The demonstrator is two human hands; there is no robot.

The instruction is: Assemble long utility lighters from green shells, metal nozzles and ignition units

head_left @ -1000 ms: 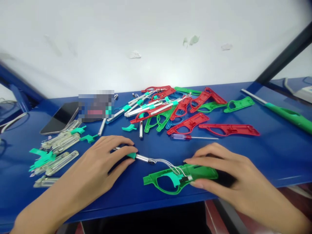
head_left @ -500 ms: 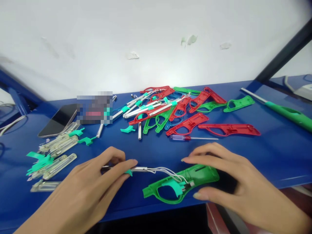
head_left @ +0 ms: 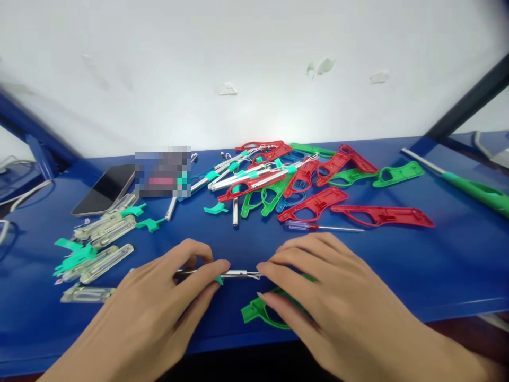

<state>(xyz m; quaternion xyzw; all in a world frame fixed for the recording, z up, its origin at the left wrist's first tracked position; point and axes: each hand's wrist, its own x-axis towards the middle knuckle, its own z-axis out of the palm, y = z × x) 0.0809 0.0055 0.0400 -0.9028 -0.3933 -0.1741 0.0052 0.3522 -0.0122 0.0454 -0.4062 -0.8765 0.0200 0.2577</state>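
Observation:
My left hand (head_left: 170, 297) pinches a thin silver lighter tube (head_left: 236, 274) with a teal plastic piece (head_left: 219, 280) beside it. White wires (head_left: 253, 275) leave the tube's right end and run under my right hand (head_left: 318, 286). The index fingertip of that hand is at the wires, while its thumb stays apart below. Under the right hand lies a green lighter handle half (head_left: 251, 311), its right part hidden.
Behind are red handle halves (head_left: 382, 215), more wired tubes (head_left: 254, 178) and a screwdriver (head_left: 304, 226). At left lie clear fuel tanks (head_left: 107, 263), teal triggers (head_left: 75, 258) and a phone (head_left: 105, 188). An assembled lighter (head_left: 473, 191) lies at right on the blue table (head_left: 397, 276).
My right hand has moved left from the green handle half to the wires, covering much of the handle. My left hand keeps the tube. The view has shifted slightly.

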